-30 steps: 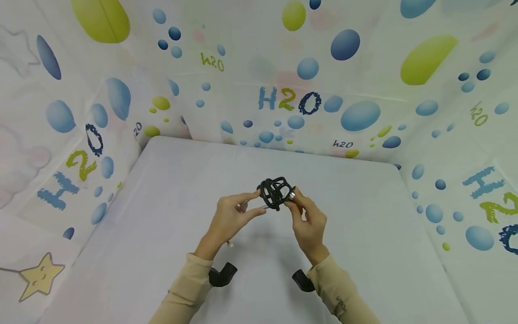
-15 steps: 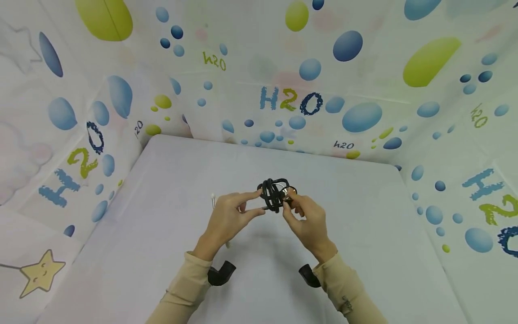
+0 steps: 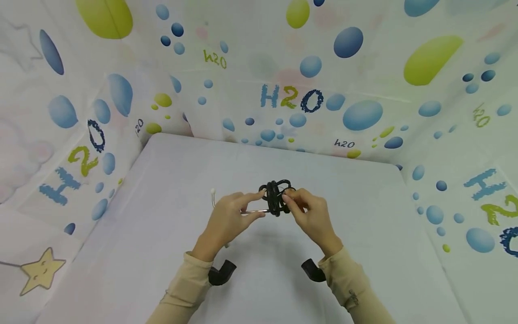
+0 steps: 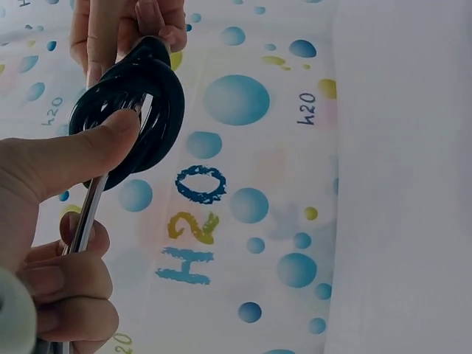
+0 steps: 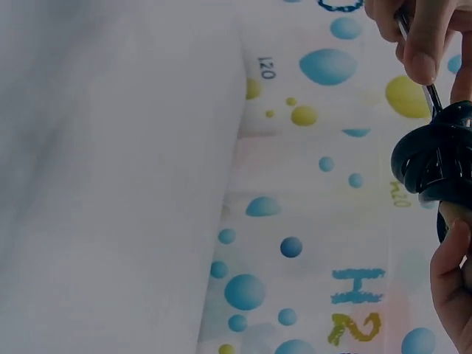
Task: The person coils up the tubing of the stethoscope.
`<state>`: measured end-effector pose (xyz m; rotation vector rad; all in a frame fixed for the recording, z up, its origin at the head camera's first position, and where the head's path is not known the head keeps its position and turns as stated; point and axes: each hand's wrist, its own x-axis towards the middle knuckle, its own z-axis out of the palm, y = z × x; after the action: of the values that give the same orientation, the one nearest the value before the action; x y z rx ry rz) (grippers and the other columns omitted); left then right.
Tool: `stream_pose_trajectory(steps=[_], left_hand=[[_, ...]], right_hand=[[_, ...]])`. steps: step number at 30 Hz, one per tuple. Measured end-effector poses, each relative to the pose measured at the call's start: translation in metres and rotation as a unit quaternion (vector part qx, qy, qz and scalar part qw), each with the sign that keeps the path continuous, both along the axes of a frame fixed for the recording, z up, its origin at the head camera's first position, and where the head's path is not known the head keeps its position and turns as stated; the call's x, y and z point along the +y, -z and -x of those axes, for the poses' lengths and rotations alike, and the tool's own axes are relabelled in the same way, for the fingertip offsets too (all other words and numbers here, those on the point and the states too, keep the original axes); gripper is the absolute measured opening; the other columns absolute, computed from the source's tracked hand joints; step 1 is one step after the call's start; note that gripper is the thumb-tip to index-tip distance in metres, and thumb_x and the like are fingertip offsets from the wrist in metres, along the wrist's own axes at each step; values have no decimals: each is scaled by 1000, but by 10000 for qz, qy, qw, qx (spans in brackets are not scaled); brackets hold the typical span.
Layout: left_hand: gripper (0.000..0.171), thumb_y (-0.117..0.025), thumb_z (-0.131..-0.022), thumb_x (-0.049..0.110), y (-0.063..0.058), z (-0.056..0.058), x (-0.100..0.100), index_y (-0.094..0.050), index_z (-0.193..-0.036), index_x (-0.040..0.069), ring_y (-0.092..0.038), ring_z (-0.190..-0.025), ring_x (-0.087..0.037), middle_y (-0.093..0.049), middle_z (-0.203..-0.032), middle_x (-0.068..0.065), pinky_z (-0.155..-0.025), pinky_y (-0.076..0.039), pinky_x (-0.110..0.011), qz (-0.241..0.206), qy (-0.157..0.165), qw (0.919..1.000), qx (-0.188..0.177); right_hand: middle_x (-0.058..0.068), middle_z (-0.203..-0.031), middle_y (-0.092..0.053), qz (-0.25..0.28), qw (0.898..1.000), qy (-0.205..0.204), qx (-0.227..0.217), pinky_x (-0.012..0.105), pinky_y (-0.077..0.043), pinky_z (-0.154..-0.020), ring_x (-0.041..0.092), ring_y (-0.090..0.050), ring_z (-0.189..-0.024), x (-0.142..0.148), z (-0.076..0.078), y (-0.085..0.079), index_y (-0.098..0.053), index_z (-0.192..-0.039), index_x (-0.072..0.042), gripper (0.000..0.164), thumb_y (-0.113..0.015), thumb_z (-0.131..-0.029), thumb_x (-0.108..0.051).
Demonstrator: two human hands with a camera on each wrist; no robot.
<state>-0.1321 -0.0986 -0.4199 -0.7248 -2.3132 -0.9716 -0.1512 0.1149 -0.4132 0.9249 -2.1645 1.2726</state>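
Note:
A stethoscope (image 3: 274, 198) with its black tubing wound into a compact bundle is held above the table between both hands. My left hand (image 3: 228, 218) grips its metal ear tubes; in the left wrist view the thumb lies against the coil (image 4: 166, 110) and curled fingers hold the shiny metal tube (image 4: 86, 217). A white ear tip (image 3: 213, 191) sticks out behind the left hand. On the other side, my right hand (image 3: 313, 216) pinches the bundle's right end with thumb and fingers. The chest piece is hidden by the right fingers. The right wrist view shows the wound tubing (image 5: 435, 158) at its right edge.
Beneath the hands is a white-covered table (image 3: 174, 180). A patterned cloth wall (image 3: 238, 67) with blue and green drops surrounds its back and sides. Black curved pieces (image 3: 222, 273) sit by both wrists.
The right fingers have moved from the bundle's outer edge further into it, covering the metal chest piece. The bundle has turned, and more metal tube and a white ear tip now show.

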Motion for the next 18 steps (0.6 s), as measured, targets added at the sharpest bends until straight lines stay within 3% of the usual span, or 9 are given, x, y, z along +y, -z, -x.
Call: stream_pose_trajectory(steps=[2, 7, 12, 18], left_hand=[[46, -86, -66, 17, -1, 0, 1, -72, -108, 6, -30, -52, -6, -41, -55, 3, -47, -28, -19, 25, -40, 10000, 38], [45, -86, -65, 17, -1, 1, 0, -72, -107, 6, -29, -52, -6, -39, -55, 4, -46, -27, -20, -51, -118, 9999, 34], [45, -86, -65, 15, 3, 1, 2, -72, -107, 6, -30, -51, -5, -39, -53, 6, -46, -27, -20, -294, -59, 9995, -78], [48, -86, -66, 14, 6, 2, 4, -70, -111, 7, -33, -52, -4, -44, -55, 6, -46, -28, -19, -258, 42, 9992, -291]], right_hand=[[12, -74, -68, 26, 9999, 116, 13, 19, -40, -47, 9, -50, -49, -2, 2, -2, -62, -89, 2, 11, -67, -81, 9], [3, -54, -54, 189, 9995, 198, -167, 18, -40, -45, 6, -45, -46, -5, 3, -3, -55, -109, 9, 32, -66, -80, 12], [10, -64, -62, 287, 9974, -389, -537, 20, -46, -47, 9, -52, -48, 4, 10, 1, -60, -108, 7, 31, -66, -79, 15], [11, -72, -67, -216, 9859, -1042, -1288, 24, -41, -45, 9, -51, -50, 14, 13, -6, -64, -107, 4, 26, -65, -82, 11]])
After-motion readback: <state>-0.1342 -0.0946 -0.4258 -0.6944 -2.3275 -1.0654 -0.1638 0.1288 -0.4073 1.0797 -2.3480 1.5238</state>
